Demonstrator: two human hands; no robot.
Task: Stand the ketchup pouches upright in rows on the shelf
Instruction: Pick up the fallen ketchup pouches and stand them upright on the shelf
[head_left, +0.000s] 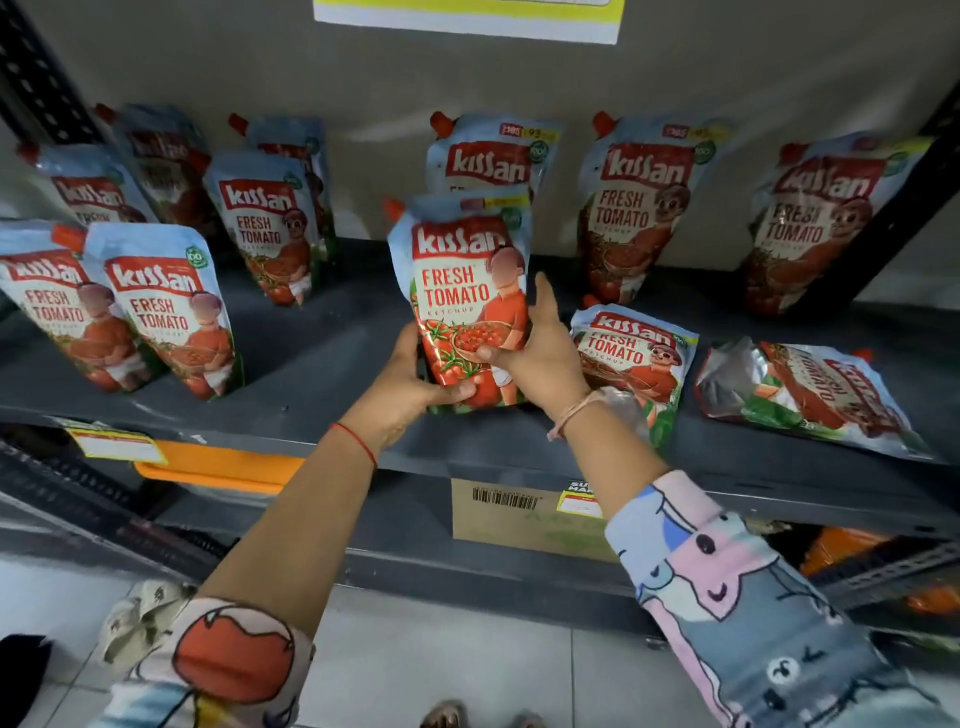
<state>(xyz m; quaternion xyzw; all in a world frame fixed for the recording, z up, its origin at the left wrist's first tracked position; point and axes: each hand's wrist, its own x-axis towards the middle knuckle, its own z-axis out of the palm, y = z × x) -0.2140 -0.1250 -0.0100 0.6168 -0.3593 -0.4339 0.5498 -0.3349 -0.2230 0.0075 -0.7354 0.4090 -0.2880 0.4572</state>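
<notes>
A ketchup pouch (462, 291) stands upright at the middle front of the dark shelf (311, 358), gripped low down by both hands. My left hand (410, 384) cups its bottom left corner; my right hand (540, 348) wraps its right side. Directly behind it stands another pouch (491, 156). Several pouches stand upright at the left (166, 306) and along the back right (634, 208). Two pouches lie flat at the right: one (631, 358) beside my right wrist, another (800, 389) further right.
A yellow price tag (117, 444) hangs on the shelf's front edge. Below it sit an orange tray (218, 467) and a cardboard box (519, 519). Black slotted uprights (36, 78) frame the shelf at both sides. A grey wall backs it.
</notes>
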